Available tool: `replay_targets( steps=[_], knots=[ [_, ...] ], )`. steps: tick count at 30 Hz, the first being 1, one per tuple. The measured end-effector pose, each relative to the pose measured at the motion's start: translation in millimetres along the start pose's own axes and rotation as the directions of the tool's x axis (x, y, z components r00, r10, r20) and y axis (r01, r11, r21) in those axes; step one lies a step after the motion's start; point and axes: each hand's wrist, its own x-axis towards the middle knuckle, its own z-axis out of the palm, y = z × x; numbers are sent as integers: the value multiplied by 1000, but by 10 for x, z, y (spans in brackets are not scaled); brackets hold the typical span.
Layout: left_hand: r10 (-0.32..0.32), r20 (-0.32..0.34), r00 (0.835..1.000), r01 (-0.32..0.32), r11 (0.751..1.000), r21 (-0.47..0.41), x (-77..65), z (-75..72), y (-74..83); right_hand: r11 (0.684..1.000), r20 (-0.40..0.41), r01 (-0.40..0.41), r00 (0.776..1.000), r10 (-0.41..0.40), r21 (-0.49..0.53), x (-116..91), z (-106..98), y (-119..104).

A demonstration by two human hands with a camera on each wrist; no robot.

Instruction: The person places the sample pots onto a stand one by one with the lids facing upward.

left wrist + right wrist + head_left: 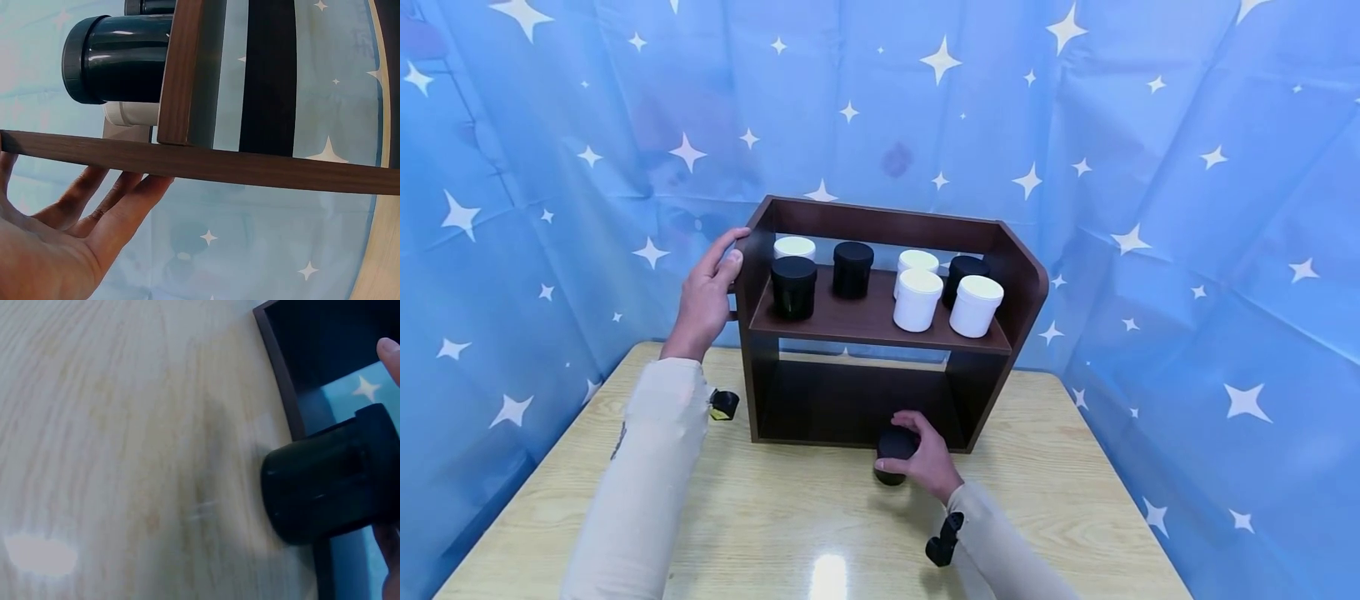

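A dark brown two-level shelf (880, 333) stands on the table. My left hand (703, 296) touches the outer face of its left side panel (262, 167), the fingers fairly straight against the wood in the left wrist view. Low at the shelf's front, my right hand (928, 458) holds a black lidded jar (892, 454) between thumb and fingers. That jar (319, 487) appears tilted on its side in the right wrist view, close to the shelf's bottom front edge. On the upper level stand several black jars (793, 287) and several white jars (917, 300).
Below the upper level is the shelf's lower compartment (850, 400), with a dark base board. The light wood table (790, 508) extends in front and to both sides. A blue curtain (880, 100) with white stars hangs behind and at the sides.
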Motion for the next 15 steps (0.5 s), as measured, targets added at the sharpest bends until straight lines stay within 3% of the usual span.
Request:
replay_targets(
  steps=[15],
  knots=[
    [-1,2,1000,1,1000,3,-9,2,-4,1000,-50,-20,999,20,-5,-32,128,106]
  ],
)
